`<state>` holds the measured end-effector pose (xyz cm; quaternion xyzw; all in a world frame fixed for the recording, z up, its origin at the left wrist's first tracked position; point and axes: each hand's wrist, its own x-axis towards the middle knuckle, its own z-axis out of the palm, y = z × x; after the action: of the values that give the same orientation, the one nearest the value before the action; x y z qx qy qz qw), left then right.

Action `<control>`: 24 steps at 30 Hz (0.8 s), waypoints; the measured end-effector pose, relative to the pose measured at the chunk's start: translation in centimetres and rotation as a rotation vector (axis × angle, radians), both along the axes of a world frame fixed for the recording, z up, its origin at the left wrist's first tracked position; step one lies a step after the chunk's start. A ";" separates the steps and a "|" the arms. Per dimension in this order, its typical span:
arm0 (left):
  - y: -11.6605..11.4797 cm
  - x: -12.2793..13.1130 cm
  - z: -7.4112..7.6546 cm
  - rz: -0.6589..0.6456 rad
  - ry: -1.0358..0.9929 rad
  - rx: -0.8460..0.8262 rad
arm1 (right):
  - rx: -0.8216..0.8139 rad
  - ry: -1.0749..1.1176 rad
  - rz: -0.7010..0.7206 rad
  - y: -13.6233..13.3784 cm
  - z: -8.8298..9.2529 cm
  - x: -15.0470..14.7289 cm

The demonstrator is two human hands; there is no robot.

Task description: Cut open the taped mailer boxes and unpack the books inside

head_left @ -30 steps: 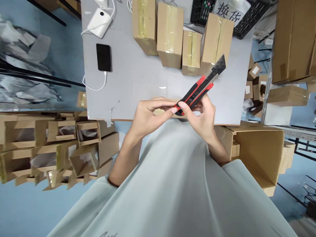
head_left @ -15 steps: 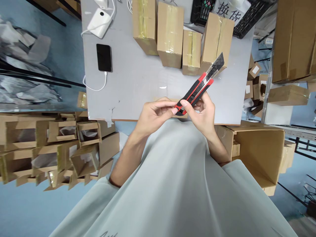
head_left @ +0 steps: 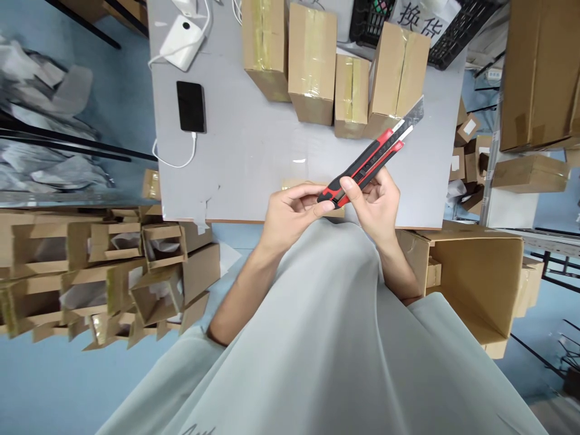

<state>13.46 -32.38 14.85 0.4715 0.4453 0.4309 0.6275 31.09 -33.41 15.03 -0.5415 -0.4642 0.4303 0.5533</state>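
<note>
A red and black utility knife (head_left: 369,163) with its blade pushed out points up and to the right over the grey table (head_left: 254,145). My right hand (head_left: 377,205) is wrapped round the knife's handle, thumb on top. My left hand (head_left: 290,212) pinches the butt end of the knife with thumb and fingers. A small taped cardboard box (head_left: 294,184) lies on the table just behind my hands, mostly hidden.
Several taped cardboard boxes (head_left: 312,60) stand at the table's far side. A black phone (head_left: 191,106) on a white cable and a white power bank (head_left: 183,42) lie at the left. An open carton (head_left: 475,284) sits to my right, stacked opened boxes (head_left: 109,272) to my left.
The knife has tilted lower and shifted right, its blade now flashing bright. Both hands moved slightly right with it.
</note>
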 end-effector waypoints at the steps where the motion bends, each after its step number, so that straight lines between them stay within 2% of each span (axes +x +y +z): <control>1: 0.0 0.1 -0.2 0.013 0.000 -0.003 | 0.003 0.002 -0.003 0.0 0.0 0.0; 9: 0.1 0.6 -0.4 0.034 -0.001 0.013 | -0.010 -0.013 -0.015 -0.2 -0.5 -0.2; 19: 0.6 0.4 -0.2 -0.008 0.026 0.073 | -0.024 0.007 -0.033 -0.2 -1.3 0.2; 24: 0.3 1.0 0.1 0.016 0.038 0.074 | 0.001 0.031 0.056 0.5 -0.6 1.3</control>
<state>14.43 -32.07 14.95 0.4989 0.4445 0.4431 0.5976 32.44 -32.96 14.42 -0.5213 -0.4709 0.4539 0.5482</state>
